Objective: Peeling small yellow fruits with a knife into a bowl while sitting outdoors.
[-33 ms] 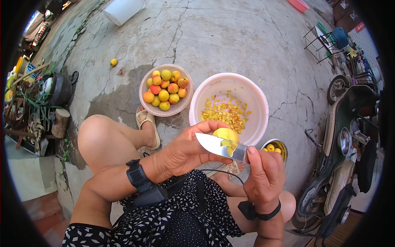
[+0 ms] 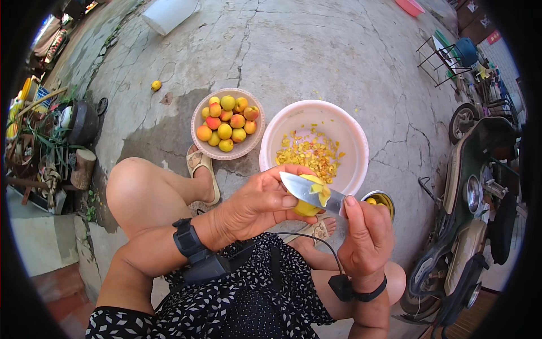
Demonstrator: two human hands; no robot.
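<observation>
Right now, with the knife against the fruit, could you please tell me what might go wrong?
The knife in the right hand lies close to the thumb of the left hand, so a slip could cut it. The peel on the blade might drop outside the pale basin, as the fruit appears near its rim.

a black strap (image 2: 187, 242) and a chunky dark box (image 2: 207, 270) sit just behind the left hand (image 2: 259, 200); a slimmer black band (image 2: 371, 291) with a small black box (image 2: 341, 287), met by a thin cable (image 2: 316, 238), circles behind the right hand (image 2: 364, 243). below both, a black garment (image 2: 183, 316) bears white diamond shapes and a dotted panel (image 2: 254, 316); a cream sandal (image 2: 197, 160) shows beyond the left hand.
</observation>
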